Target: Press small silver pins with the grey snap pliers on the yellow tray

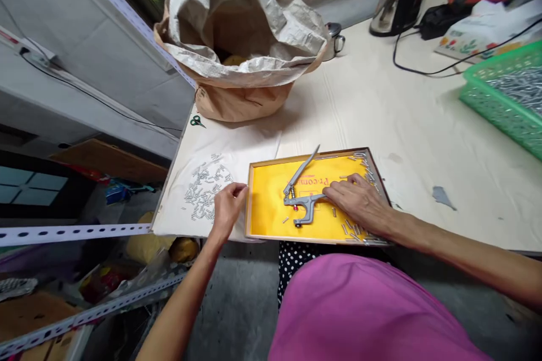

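My right hand (359, 200) is closed around one handle of grey snap-fastener pliers (305, 203), over the yellow bottom of a shallow tray (249, 203). The pliers' other lever slants up and away, and their jaws stand apart. Small metal springs or pins (368, 169) lie along the tray's right side, with a few loose near the pliers. At the tray's left rim, my left hand (228, 206) has thumb and fingertips pinched together; whatever they hold is too small to make out. Beside it, many small metal pieces (203, 192) are scattered on the white table cover.
A large paper sack (241, 96) stands open behind the tray, with green-handled scissors (197, 120) at its left. On the right is a green basket (499, 107) of metal pieces. A kettle (398, 0) and a black cable (423, 73) are at the back.
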{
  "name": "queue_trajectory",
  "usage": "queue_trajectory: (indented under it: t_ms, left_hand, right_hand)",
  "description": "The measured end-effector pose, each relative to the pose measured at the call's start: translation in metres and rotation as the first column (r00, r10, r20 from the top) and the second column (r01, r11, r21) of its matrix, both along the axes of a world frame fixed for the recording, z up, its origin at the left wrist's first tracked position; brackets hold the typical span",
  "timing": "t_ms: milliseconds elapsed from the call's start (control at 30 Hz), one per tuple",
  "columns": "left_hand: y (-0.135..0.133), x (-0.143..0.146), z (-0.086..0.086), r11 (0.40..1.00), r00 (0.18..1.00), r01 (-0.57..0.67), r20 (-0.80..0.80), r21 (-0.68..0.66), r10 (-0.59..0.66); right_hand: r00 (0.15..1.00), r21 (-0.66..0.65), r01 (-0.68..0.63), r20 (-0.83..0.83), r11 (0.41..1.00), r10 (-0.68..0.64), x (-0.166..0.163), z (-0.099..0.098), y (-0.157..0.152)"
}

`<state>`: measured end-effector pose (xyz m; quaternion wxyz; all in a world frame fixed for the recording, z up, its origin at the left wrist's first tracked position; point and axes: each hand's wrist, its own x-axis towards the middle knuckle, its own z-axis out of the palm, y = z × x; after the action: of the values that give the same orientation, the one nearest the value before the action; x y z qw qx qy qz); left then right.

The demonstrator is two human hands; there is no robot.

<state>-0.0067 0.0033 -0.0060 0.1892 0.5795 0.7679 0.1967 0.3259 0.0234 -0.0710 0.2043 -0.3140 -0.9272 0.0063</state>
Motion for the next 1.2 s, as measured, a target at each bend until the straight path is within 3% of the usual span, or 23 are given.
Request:
queue_trajectory:
  t_ms: [100,200,367,667,900,1200]
  left_hand:
    - [-0.022,0.046,-0.002,0.986,0.91,0.029,0.412,-0.165,0.042]
    - [-0.034,0.078,-0.012,0.955,0.81,0.038,0.568,-0.293,0.142]
    - [-0.032,0.094,-0.024,0.93,0.795,0.007,0.566,-0.367,0.217]
    - [-0.034,0.1,-0.025,0.903,0.821,-0.01,0.513,-0.43,0.253]
    - [-0.027,0.097,-0.017,0.839,0.801,0.089,0.539,-0.537,0.26]
    - [-0.031,0.098,-0.016,0.846,0.811,0.064,0.522,-0.529,0.265]
  right_hand:
    - [1.0,0.018,0.009,0.011,1.0,-0.009,-0.001,0.001,0.002]
    - [1.0,0.022,0.006,0.021,1.0,-0.007,-0.002,0.001,0.002]
    - [1.0,0.026,0.006,0.012,1.0,-0.006,-0.002,0.001,0.001]
    - [1.0,-0.098,-0.003,0.009,0.995,0.004,0.0,0.0,0.0]
    - [0.996,-0.144,0.053,0.082,0.988,-0.041,-0.001,-0.001,0.001]
    - [0.996,-0.111,-0.054,0.063,0.992,0.061,0.003,0.011,0.043]
